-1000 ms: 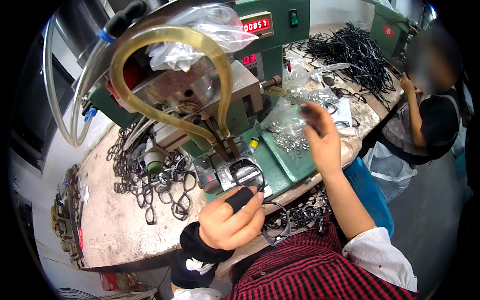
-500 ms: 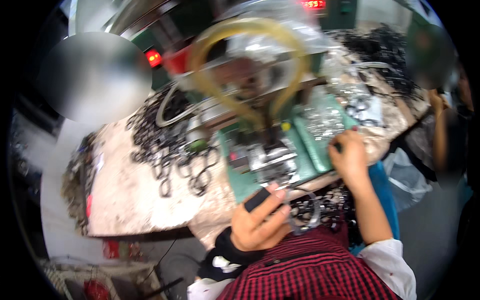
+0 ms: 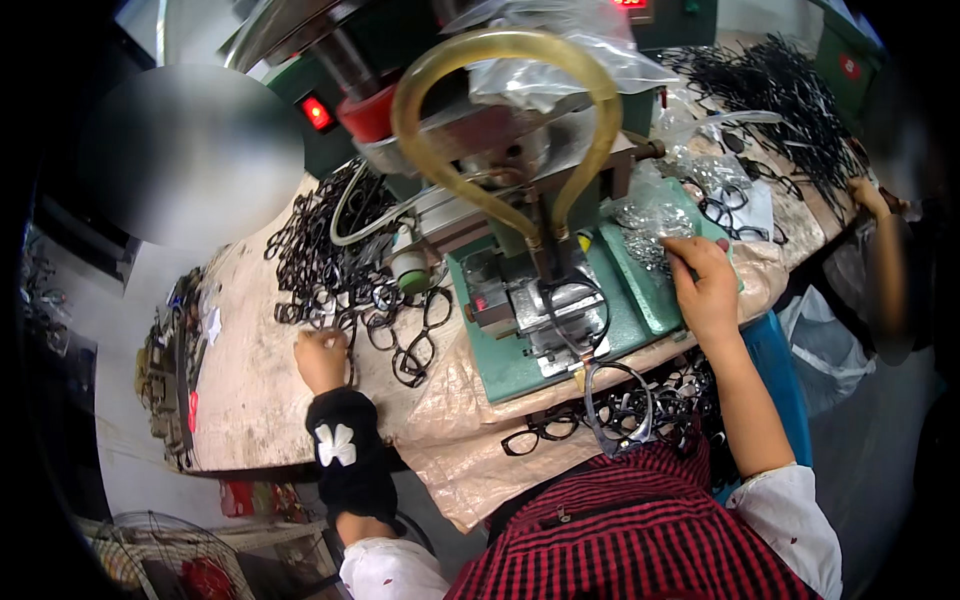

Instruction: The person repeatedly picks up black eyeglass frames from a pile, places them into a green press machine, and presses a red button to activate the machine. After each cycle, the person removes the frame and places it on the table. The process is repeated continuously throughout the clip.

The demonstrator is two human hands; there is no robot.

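My left hand (image 3: 322,362) is at the near edge of a heap of black eyeglass frames (image 3: 330,245), its fingers curled onto one of them. My right hand (image 3: 708,290) pinches over a pile of small shiny pieces (image 3: 648,235) on a green tray (image 3: 655,312); what its fingertips hold, if anything, is too small to make out. Between the hands stands a bench machine with a metal fixture (image 3: 545,325) on a green base. An eyeglass frame (image 3: 598,418) sits at this fixture, one rim hanging over the front edge of the base.
A yellowish hose (image 3: 500,38) loops over the machine. More eyeglass frames (image 3: 680,400) lie in front near my apron. Black slender parts (image 3: 770,110) are heaped at the far right, where another person's hand (image 3: 868,197) rests. A blue container (image 3: 775,375) stands below right.
My left hand has left the front of the machine and moved left to the heap of eyeglass frames. My right hand remains by the tray, its fingertips over the shiny pieces.
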